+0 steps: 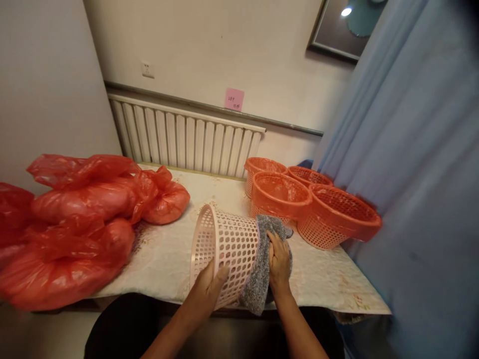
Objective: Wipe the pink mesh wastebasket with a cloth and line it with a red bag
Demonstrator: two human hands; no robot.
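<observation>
A pale pink perforated plastic basket (235,244) lies tipped on its side above the front edge of the table, its mouth facing left. My left hand (209,284) grips its rim, thumb on the outside and the other fingers hidden inside. Against the basket's bottom end is a grey cloth (258,279), draped partly around it. My right hand (279,259) presses the cloth to the base, fingers bent over the fabric.
Several baskets lined with red plastic bags (280,189) stand at the table's right, beside a blue curtain (407,149). Several full, tied red bags (86,199) are heaped at the left. Behind the cloth-covered table (164,259) is a white radiator (187,134).
</observation>
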